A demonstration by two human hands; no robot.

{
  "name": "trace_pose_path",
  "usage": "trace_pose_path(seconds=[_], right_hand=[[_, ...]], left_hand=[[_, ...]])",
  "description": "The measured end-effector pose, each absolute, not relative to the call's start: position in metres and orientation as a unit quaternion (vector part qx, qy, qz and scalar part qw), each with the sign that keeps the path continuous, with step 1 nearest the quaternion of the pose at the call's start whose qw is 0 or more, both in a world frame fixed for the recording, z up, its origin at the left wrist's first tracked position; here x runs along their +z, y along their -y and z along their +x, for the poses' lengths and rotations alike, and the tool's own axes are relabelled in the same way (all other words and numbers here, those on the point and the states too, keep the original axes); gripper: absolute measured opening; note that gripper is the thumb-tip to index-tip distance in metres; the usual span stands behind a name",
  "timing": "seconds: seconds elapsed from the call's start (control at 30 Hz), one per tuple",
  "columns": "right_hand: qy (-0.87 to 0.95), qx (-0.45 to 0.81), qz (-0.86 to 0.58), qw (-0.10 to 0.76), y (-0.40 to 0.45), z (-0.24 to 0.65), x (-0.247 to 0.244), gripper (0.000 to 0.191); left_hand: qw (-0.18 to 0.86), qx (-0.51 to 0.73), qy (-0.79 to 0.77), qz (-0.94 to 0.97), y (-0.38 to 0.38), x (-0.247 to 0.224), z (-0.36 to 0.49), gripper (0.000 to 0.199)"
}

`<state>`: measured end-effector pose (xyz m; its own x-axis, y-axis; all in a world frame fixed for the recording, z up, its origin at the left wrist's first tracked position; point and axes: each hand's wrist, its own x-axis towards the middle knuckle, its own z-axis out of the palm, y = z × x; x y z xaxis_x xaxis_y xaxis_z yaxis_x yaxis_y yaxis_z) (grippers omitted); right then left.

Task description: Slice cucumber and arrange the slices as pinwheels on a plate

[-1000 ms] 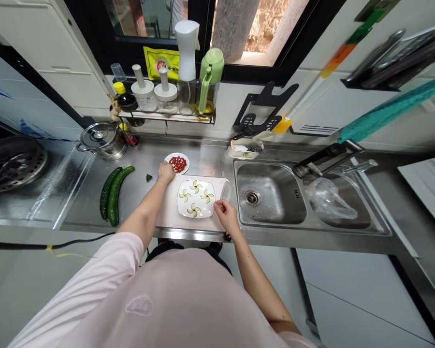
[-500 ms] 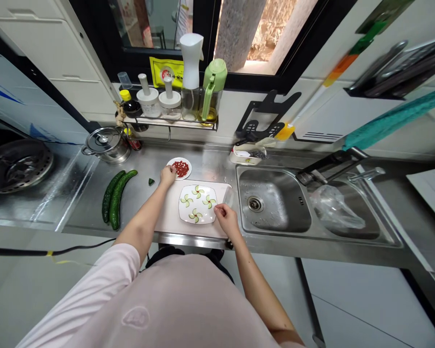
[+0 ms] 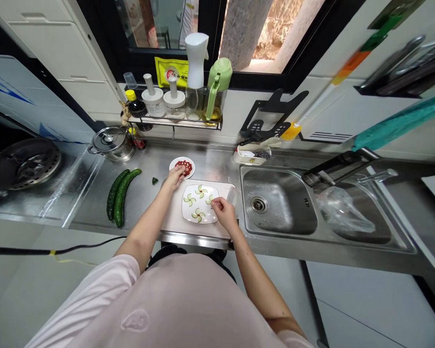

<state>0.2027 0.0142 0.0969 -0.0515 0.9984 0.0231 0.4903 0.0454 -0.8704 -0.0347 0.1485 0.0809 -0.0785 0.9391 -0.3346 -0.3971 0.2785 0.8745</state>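
My left hand (image 3: 175,177) reaches over the near left side of a small white dish (image 3: 173,165). Its fingertips are bunched together on the chopped red pieces (image 3: 184,167), and anything between them is hidden. My right hand (image 3: 224,213) hovers at the right side of a white squarish plate (image 3: 189,215), thumb and forefinger pinched; what they hold is too small to name. Pale green slices with dark green edges lie on the plate in several pinwheels (image 3: 198,214), with red bits at some centres. A pinkish cutting board (image 3: 174,223) supports the plate.
Two cucumbers (image 3: 121,195) and a small green end piece (image 3: 154,181) lie to the left. Behind them stands a lidded pot (image 3: 113,145). A double sink (image 3: 281,208) is on the right, below a faucet (image 3: 379,175). A condiment rack (image 3: 174,122) hangs at the back.
My left hand has moved from the dish's edge onto the red pieces. My right hand has shifted slightly up and inward, over the plate's right pinwheel. The view has shifted slightly.
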Motion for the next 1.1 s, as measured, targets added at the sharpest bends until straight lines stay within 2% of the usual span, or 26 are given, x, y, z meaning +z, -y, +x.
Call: trace_pose_path(seconds=[0.27,0.57,0.87,1.1], right_hand=[[0.652,0.355,-0.571,0.35,-0.029,0.192,0.111,0.024],[0.668,0.337,-0.549,0.373,-0.045,0.181,0.135,0.025],[0.693,0.317,-0.528,0.376,-0.062,0.175,0.163,0.027],[0.735,0.288,-0.488,0.372,-0.073,0.172,0.176,0.021]], left_hand=[[0.652,0.537,-0.453,0.284,-0.135,0.099,-0.026,0.028],[0.607,0.519,-0.463,0.385,-0.11,0.129,-0.015,0.042],[0.59,0.5,-0.434,0.462,-0.092,0.146,-0.013,0.032],[0.571,0.456,-0.429,0.531,-0.083,0.157,-0.01,0.025]])
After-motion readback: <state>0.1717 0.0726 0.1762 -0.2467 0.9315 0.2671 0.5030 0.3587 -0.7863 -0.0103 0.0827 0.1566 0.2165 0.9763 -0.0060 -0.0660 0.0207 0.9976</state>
